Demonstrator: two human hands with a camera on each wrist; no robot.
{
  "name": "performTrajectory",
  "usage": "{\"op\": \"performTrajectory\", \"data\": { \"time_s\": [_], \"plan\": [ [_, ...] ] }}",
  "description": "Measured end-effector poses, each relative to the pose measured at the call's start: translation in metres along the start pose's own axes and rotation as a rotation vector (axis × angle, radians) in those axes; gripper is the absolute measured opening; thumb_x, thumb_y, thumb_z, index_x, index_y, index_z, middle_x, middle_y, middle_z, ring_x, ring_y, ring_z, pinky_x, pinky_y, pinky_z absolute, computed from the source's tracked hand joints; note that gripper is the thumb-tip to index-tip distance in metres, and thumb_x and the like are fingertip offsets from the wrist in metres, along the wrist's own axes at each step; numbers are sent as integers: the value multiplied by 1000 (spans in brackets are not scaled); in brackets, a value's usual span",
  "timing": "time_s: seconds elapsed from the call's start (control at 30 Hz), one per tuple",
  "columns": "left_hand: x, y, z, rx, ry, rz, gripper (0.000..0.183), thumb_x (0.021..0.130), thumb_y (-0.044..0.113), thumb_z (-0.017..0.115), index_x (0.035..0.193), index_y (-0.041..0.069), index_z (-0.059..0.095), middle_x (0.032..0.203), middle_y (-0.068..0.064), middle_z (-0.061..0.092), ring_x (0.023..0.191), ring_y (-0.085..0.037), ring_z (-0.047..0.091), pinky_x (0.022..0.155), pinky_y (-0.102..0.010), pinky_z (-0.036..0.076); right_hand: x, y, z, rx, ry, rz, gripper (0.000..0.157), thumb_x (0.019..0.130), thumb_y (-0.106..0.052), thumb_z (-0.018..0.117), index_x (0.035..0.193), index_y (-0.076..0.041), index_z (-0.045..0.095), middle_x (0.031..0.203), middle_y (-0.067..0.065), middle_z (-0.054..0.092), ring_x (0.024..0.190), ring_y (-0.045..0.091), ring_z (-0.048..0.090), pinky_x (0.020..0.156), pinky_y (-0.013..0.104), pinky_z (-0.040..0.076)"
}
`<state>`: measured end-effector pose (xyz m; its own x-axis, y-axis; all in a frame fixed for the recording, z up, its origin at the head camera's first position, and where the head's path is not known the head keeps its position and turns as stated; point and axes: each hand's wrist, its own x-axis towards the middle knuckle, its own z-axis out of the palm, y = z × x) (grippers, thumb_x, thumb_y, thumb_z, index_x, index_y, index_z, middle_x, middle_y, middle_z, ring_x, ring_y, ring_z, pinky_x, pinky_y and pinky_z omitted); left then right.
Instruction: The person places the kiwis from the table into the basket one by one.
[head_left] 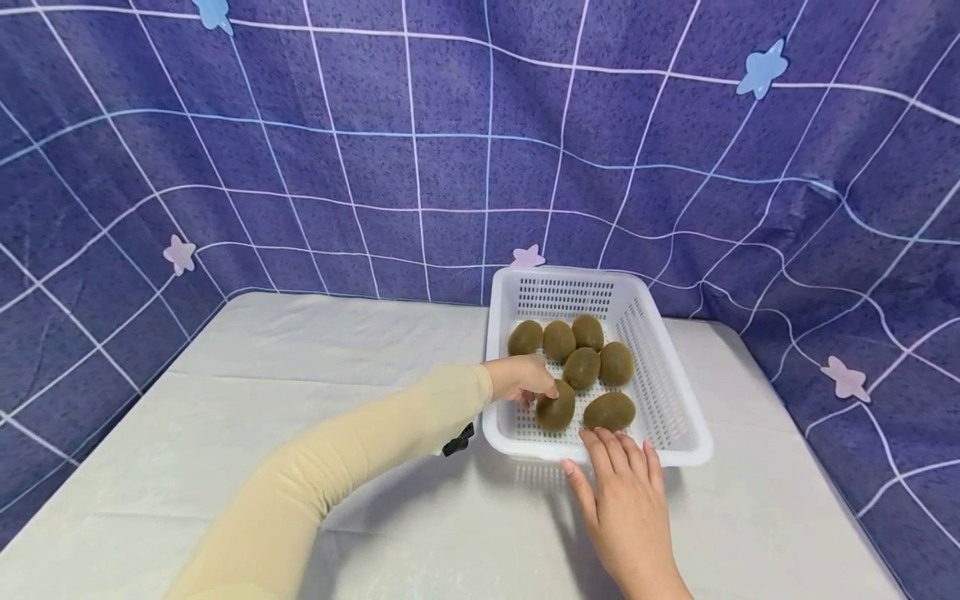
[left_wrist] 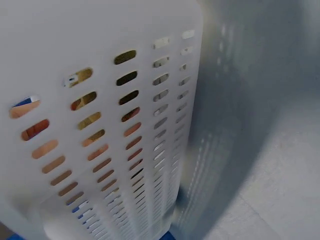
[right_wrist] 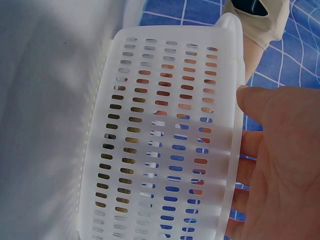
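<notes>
A white plastic basket (head_left: 678,400) with slotted walls holds several brown kiwis; one kiwi (head_left: 610,411) lies near its front right corner. Reaching over the basket's left side, my left hand (head_left: 522,377) grips a kiwi (head_left: 557,408) at the front left, its thumb on the fruit. The other fingers are partly hidden, and skin shows through the slots in the left wrist view. At the front rim (right_wrist: 231,150), my right hand (head_left: 626,500) holds on, fingers hooked over into the basket and thumb against the outside.
The basket stands on a table with a pale cloth (head_left: 247,400). Behind and beside it hangs a purple-blue curtain (head_left: 450,167) with grid lines and stars. A small black object (head_left: 458,440) sits under my left wrist.
</notes>
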<state>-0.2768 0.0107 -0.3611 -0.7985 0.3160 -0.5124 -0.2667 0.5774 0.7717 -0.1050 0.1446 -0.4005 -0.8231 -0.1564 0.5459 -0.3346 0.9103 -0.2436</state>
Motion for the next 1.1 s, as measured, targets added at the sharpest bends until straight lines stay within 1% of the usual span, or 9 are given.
{"op": "performTrajectory", "data": {
  "time_s": [0.13,0.3,0.37,0.43,0.53,0.6,0.77,0.93,1.1],
  "plan": [
    [-1,2,-2,-35,12,12,78,87,-3,63,150,-4,17,144,-18,37,114,-34,49,101,-45,46,0,1,0,0,-6,6,45,95,-39,57,124,-4,59,125,15,59,122,37,46,108,58,23],
    [-6,9,-10,-85,8,44,78,87,-3,63,150,-5,17,137,-17,41,83,-24,49,100,-46,46,0,1,-1,10,-29,16,46,95,-38,58,126,-4,59,127,16,58,123,38,45,108,60,23],
    [-9,12,-14,-103,-5,65,64,87,-3,64,142,-9,31,125,-15,47,76,-21,44,99,-46,47,0,1,-2,13,-32,17,46,95,-37,59,126,-4,58,127,16,58,124,38,45,108,61,23],
    [-12,15,-17,-95,-20,88,36,88,-1,63,120,-10,49,111,-10,51,76,-20,44,95,-43,49,0,1,-2,13,-33,15,45,94,-37,59,126,-4,59,127,16,58,124,38,45,108,61,23],
    [-18,18,-23,-82,-39,125,9,90,1,61,93,-3,54,100,-7,55,81,-20,47,90,-39,51,0,2,-1,13,-29,13,45,94,-36,60,126,-4,59,127,16,58,123,39,45,108,61,23],
    [-24,19,-27,-80,-56,150,10,92,2,59,99,-5,56,105,-8,57,84,-20,49,89,-37,51,0,2,-1,14,-28,13,45,94,-36,60,125,-4,59,126,16,58,123,38,45,108,60,23],
    [-39,16,-42,-126,-86,217,38,94,4,54,130,-10,47,127,-19,54,99,-25,56,94,-36,50,0,3,-1,17,-26,15,44,94,-36,60,125,-5,59,126,16,59,123,38,45,108,60,22],
    [-60,10,-60,-198,-57,266,38,94,2,55,131,-8,47,129,-23,52,113,-33,55,98,-40,49,1,5,-3,17,-46,10,44,93,-35,61,126,-5,59,126,16,59,123,38,45,107,61,23],
    [-83,3,-79,-212,13,303,37,96,3,51,131,-7,47,128,-24,53,115,-35,55,99,-40,48,7,7,-11,17,-137,6,47,95,-37,58,129,-5,58,131,16,56,122,38,47,107,60,24]
  ]
}}
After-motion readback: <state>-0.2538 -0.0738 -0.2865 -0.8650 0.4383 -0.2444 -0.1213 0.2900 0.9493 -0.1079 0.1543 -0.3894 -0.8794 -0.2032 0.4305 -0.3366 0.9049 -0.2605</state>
